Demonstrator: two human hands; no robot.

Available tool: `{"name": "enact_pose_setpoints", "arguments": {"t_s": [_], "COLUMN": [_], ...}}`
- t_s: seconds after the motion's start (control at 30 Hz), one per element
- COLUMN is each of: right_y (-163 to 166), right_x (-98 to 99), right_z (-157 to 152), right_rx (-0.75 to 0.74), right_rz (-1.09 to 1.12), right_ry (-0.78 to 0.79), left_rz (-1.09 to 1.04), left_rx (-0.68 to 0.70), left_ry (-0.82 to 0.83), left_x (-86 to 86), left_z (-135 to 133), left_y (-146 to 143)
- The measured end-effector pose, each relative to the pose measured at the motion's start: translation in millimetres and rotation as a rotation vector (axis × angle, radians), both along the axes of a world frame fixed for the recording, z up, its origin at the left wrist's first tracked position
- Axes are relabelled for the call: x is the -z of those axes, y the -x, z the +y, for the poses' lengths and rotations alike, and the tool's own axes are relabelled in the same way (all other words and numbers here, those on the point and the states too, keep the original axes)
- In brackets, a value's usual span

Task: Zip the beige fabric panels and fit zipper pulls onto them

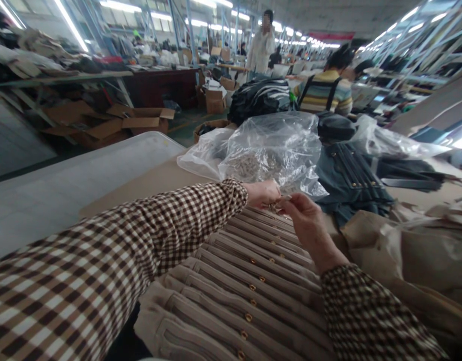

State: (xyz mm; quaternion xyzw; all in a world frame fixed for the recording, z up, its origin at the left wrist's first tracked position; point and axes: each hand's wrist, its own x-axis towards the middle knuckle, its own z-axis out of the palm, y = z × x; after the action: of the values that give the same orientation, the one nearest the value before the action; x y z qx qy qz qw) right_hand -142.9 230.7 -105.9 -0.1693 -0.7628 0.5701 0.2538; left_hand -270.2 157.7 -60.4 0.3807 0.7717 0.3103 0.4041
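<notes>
My left hand (263,193) and my right hand (308,225) meet above a stack of beige garment pieces (246,286) with brass eyelets. Both hands are closed in a pinch on a small thin metal piece (281,200) held between them; I cannot make out what it is. Just beyond the hands lies a clear plastic bag (272,150) filled with small tan parts. Both arms wear brown-and-white checked sleeves.
Dark blue garment pieces (347,180) lie right of the bag, crumpled beige fabric (415,255) at the right. A grey table top (65,185) spreads left. Cardboard boxes (133,120) sit on the floor. A person in a striped top (326,90) sits beyond; another stands farther back.
</notes>
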Motion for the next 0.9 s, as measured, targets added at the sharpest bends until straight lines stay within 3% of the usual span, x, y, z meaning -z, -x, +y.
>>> {"name": "enact_pose_setpoints", "arguments": {"t_s": [0.07,0.23,0.3,0.5,0.67,0.9], "right_y": [-6,-16,-15,-5,0,2], "right_x": [-5.6,-4.3,-0.7,14.3,15.8,12.0], "right_z": [11,28,27,28,30,27], "right_rx": [0.039,0.122,0.107,-0.009,-0.058,-0.074], "right_rz": [-0.093,-0.360,-0.375,-0.532,-0.592,-0.641], "right_ry": [-0.028,-0.660,-0.756,-0.514,-0.558,-0.634], "left_rz": [-0.045,-0.144,-0.149,0.084,0.313,0.430], "left_rx": [-0.018,0.036,0.066,0.104,0.156,0.207], "left_ry": [-0.008,0.017,0.042,0.093,0.148,0.158], "left_x": [0.8,1.8,3.8,5.9,-3.2,-9.0], "left_z": [-1,-4,-5,-6,-8,-11], "left_y": [4,9,8,7,2,-4]}}
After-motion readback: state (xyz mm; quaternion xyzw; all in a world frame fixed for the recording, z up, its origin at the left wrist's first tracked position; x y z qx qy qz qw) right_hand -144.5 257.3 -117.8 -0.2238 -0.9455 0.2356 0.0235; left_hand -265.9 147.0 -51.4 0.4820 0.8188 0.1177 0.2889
